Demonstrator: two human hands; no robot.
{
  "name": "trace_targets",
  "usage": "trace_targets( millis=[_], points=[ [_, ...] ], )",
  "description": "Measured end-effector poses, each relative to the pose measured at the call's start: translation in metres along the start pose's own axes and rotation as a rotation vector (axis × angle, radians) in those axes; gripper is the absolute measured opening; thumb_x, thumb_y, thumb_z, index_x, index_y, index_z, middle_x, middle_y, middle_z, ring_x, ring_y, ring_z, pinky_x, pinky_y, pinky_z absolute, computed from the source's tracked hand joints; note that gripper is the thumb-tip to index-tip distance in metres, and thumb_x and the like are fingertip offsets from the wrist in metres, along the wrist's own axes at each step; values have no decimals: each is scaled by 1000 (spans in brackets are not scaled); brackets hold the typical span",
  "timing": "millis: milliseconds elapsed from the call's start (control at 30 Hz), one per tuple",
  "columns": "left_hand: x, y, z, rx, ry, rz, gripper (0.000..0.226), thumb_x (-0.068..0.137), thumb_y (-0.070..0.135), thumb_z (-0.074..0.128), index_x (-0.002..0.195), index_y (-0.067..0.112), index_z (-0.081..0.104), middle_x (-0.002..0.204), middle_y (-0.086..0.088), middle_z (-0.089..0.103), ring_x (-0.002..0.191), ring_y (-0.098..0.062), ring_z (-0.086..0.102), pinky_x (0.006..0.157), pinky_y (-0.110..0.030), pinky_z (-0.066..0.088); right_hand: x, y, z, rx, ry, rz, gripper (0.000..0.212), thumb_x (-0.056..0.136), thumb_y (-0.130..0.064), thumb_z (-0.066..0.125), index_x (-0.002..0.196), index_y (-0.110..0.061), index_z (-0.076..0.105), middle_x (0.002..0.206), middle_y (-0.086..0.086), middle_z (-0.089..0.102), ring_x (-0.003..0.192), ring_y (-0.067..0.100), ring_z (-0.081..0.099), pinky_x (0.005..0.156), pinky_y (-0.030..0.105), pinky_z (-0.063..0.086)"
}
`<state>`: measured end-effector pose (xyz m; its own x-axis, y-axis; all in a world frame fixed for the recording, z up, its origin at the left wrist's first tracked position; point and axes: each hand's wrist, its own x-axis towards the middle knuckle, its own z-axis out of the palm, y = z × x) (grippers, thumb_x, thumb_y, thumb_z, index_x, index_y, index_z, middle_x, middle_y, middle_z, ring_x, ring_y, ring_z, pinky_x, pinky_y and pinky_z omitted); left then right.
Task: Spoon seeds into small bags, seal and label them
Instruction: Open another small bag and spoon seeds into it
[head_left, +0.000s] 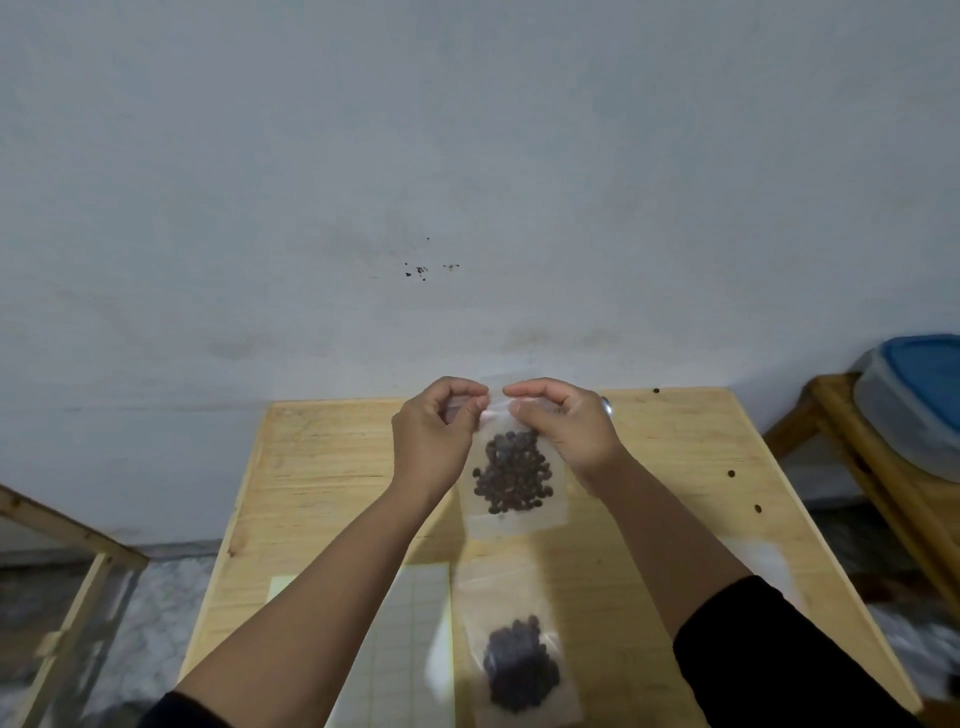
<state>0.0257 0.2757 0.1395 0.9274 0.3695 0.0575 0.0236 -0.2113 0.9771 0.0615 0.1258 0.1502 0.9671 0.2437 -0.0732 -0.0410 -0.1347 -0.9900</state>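
Left hand (434, 431) and right hand (563, 423) each pinch the top edge of a clear bag (511, 486) of dark seeds (511, 478), holding it up over the middle of the bench (322, 467). A second bag (519, 654), also holding seeds, lies flat near the bench's near edge, beside a label sheet (410, 644). Loose seeds (731, 474) dot the right edge.
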Motion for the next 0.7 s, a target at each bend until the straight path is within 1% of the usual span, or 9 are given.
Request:
trace_targets(
  millis=[100,167,233,300,367,500,567,633,700],
  points=[
    [-5,-20,-3,-14,5,-105,12,85,15,69,82,26,71,77,11,71,69,-3,65,69,-16,50,-13,19,-3,-34,-2,68,15,81,-5,69,84,-20,72,80,0,71,74,8,64,76,20,53],
    [-14,-36,-2,61,-73,-152,11,85,16,68,83,25,71,73,14,66,63,-4,59,64,-21,48,-26,36,-3,-105,15,148,14,80,-5,69,83,-19,72,83,8,71,73,13,64,74,22,55],
    [-27,-56,1,157,-169,-180,11,86,15,67,84,25,69,75,12,66,64,-12,59,64,-24,45,-43,56,-1,-141,29,245,14,80,-4,68,82,-17,72,79,8,68,70,14,62,70,24,55],
    [-42,-75,2,251,-290,-197,11,87,15,66,89,25,67,87,8,69,76,-18,65,72,-25,48,-61,78,4,-152,38,343,13,80,-3,67,81,-15,71,77,7,67,70,15,62,74,29,57],
    [-58,-92,2,333,-391,-209,12,87,16,64,96,24,67,96,8,68,88,-18,64,80,-24,46,-80,98,9,-164,66,422,11,81,-4,67,82,-14,71,78,9,68,72,17,62,77,34,56],
    [-77,-111,-2,483,-518,-147,21,89,14,61,109,17,66,112,3,67,94,-16,61,82,-17,39,-105,123,18,-295,137,471,9,80,-13,69,89,-15,71,86,4,70,79,15,65,78,27,55],
    [-79,-115,-4,526,-563,-108,23,89,11,58,111,15,65,115,-2,66,99,-20,61,85,-20,42,-112,130,20,-368,145,474,13,81,-18,68,94,-18,71,92,2,69,87,14,65,76,21,52],
    [-80,-119,-4,572,-598,-80,24,89,10,57,111,14,65,120,-6,63,105,-23,60,89,-24,45,-116,132,20,-454,160,471,18,81,-21,66,98,-20,69,99,1,67,92,13,62,70,14,46],
    [-83,-122,-5,631,-608,-50,24,88,12,60,111,15,64,128,-7,55,116,-22,54,96,-22,38,-119,133,19,-573,165,437,24,84,-23,62,107,-20,66,109,2,63,99,15,59,75,17,43]
  ],
)
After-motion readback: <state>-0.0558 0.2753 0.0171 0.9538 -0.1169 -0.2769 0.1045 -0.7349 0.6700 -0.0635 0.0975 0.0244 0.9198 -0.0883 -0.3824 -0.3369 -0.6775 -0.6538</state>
